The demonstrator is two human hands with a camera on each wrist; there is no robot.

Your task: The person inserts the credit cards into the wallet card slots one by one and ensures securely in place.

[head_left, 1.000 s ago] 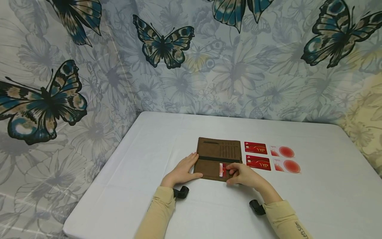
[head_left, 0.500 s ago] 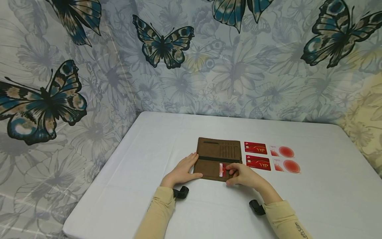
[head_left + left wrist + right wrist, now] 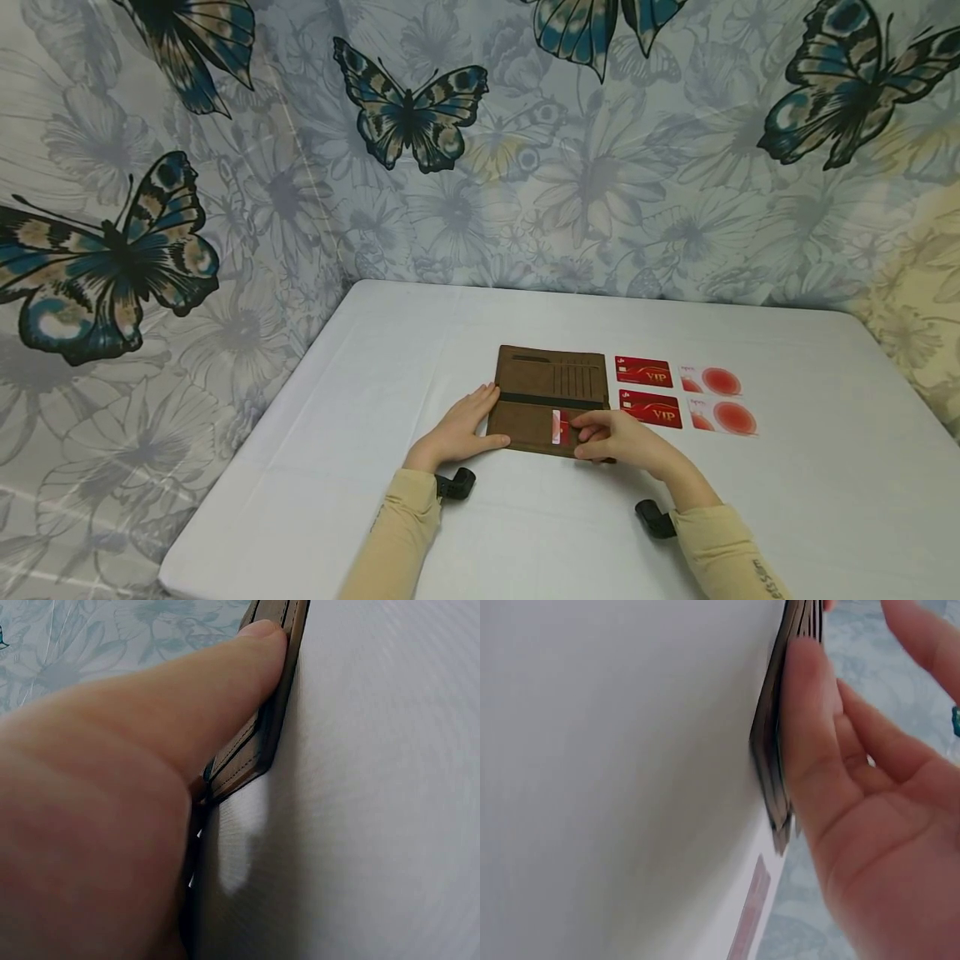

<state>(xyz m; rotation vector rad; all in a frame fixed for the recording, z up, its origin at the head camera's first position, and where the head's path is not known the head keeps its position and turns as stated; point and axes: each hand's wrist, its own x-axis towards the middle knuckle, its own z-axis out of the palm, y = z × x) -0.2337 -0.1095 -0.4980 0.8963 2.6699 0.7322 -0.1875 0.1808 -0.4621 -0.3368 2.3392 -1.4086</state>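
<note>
A brown wallet (image 3: pixel 528 429) lies opened flat, with a black band across its middle and a red-and-white card (image 3: pixel 557 427) showing in its lower half. My left hand (image 3: pixel 456 429) rests on the wallet's left edge, fingers extended; in the left wrist view the thumb (image 3: pixel 225 671) presses the wallet's edge (image 3: pixel 281 712). At the lower right corner, my right hand (image 3: pixel 633 442) grips the wallet with bent fingers, thumb at the near edge. The right wrist view has the right hand's thumb (image 3: pixel 806 712) along the wallet (image 3: pixel 769 750); its other fingertips are partly hidden.
Right of the wallet lie two red VIP cards (image 3: pixel 643 372) (image 3: pixel 650 409) and two white cards with red circles (image 3: pixel 722 382) (image 3: pixel 734 418). They rest on a white-covered table (image 3: pixel 300 500). Butterfly-patterned cloth (image 3: pixel 465 225) stands behind and at the left.
My right hand has shifted slightly to the right, and the wallet's lower right corner now shows beneath it. My left hand and the loose cards look unchanged.
</note>
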